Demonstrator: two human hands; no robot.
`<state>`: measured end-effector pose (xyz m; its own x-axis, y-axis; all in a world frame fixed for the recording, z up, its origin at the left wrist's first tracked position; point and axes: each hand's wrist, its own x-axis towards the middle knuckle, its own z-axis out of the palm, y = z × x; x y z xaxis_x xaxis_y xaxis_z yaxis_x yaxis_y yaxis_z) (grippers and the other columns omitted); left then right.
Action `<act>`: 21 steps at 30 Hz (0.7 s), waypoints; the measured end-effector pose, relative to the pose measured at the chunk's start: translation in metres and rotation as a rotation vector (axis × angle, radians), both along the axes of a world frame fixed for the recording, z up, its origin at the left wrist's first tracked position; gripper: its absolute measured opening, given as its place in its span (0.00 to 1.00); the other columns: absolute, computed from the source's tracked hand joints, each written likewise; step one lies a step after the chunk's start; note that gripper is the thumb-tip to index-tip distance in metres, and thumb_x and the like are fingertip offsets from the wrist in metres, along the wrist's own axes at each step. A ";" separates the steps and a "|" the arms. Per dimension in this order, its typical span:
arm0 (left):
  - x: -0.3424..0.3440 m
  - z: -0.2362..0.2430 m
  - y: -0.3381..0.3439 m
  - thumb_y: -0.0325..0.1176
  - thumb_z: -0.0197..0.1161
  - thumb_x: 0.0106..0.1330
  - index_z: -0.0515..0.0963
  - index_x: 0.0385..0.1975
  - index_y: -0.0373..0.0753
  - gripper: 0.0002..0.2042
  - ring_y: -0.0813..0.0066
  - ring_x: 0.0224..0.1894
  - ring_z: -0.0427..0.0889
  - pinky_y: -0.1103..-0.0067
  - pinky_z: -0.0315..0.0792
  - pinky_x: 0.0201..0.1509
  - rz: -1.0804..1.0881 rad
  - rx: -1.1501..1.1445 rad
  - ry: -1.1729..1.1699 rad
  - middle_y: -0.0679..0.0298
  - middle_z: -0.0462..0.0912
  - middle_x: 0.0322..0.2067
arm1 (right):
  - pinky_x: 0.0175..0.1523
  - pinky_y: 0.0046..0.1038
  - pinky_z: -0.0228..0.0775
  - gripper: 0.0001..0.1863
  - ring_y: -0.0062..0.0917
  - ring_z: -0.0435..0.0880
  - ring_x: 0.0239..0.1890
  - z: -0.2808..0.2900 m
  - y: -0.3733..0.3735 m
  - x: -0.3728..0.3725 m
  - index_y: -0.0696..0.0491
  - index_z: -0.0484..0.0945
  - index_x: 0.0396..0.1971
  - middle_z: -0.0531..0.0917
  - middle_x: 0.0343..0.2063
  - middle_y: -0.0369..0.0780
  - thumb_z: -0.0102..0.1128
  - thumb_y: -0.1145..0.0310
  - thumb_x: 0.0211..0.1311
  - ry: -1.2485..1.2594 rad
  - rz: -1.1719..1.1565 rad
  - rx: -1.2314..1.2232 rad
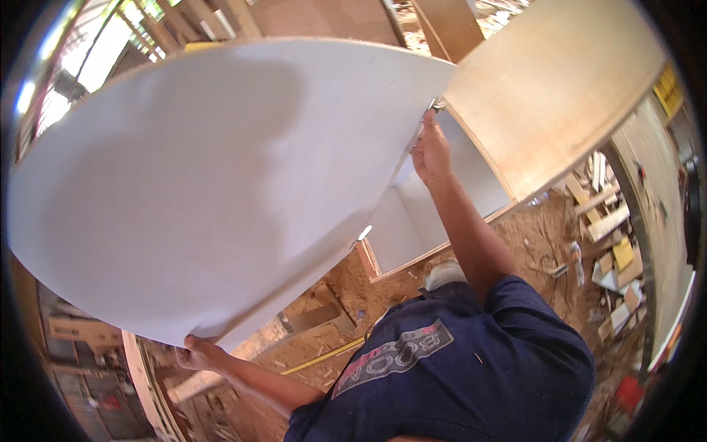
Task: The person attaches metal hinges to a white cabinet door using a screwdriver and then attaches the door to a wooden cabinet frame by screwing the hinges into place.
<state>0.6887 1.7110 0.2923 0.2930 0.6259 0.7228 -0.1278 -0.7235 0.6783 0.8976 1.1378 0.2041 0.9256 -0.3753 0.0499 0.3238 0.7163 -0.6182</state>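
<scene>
A big white board fills the left and the middle of the picture. It leans, and a dark shadow lies on it. The left hand is at the lower left of the picture. It pinches the bottom edge of the white board, with the thumb on the white side. The right hand is higher up, right of the middle, at the board's right edge. It is just beside a small metal hinge. Its fingers are partly hidden, so I cannot tell if they are closed on the board, on the hinge, or just touching. Another small shiny metal piece is lower down on the same edge.

Right of the white board is an open box with white insides and bare wood edges. The right arm passes in front of it. A wide tan board is in the upper right, next to the box. Below is a brown, sandy floor with a long yellow strip on it. Wood scraps lie in a messy heap at the right. The person has a dark blue shirt.
</scene>
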 end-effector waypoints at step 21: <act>0.265 -0.102 -0.109 0.86 0.57 0.51 0.82 0.23 0.28 0.50 0.79 0.23 0.67 0.76 0.61 0.25 -0.200 0.150 0.190 0.71 0.70 0.17 | 0.53 0.37 0.85 0.45 0.31 0.91 0.41 -0.222 -0.091 0.098 0.57 0.55 0.73 0.87 0.42 0.44 0.73 0.56 0.66 0.438 -0.283 -0.033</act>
